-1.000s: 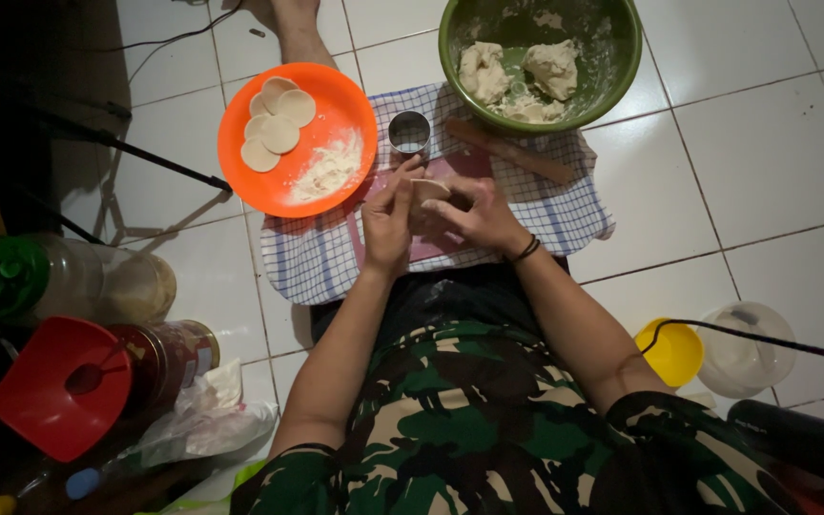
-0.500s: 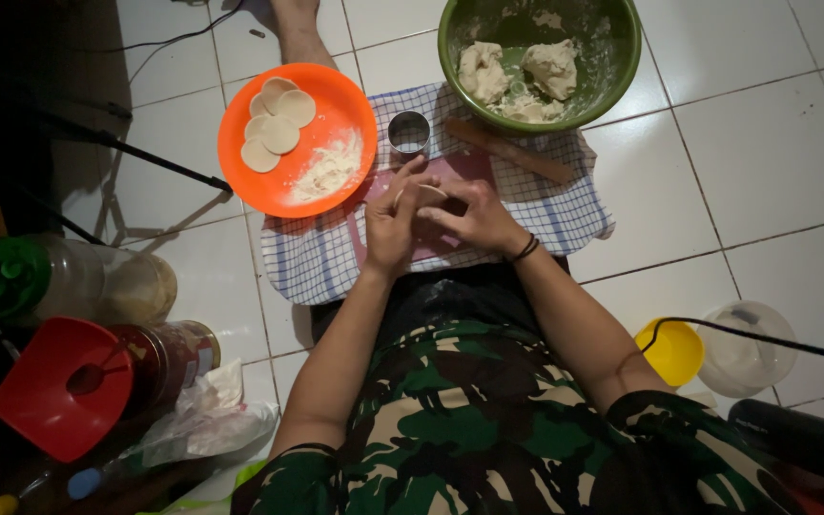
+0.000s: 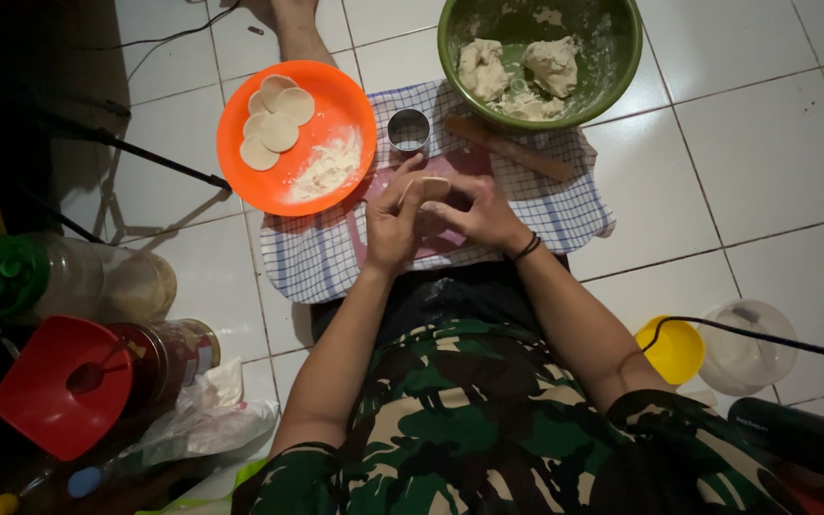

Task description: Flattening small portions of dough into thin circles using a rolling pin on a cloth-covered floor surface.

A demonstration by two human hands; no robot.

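Pinching a small, pale, soft dough piece [image 3: 434,185] above the pink mat [image 3: 450,243], the left hand [image 3: 395,227] and right hand [image 3: 481,216] each close a narrow fingertip grip on its edges, since it likely tears easily.

Kitchen things on a white tiled floor

A green bowl [image 3: 622,72] holds dough lumps, an orange plate [image 3: 336,105] holds flour and dough rounds; a red-lidded jar [image 3: 97,377] stands lower left, a yellow lid [image 3: 674,348] right.
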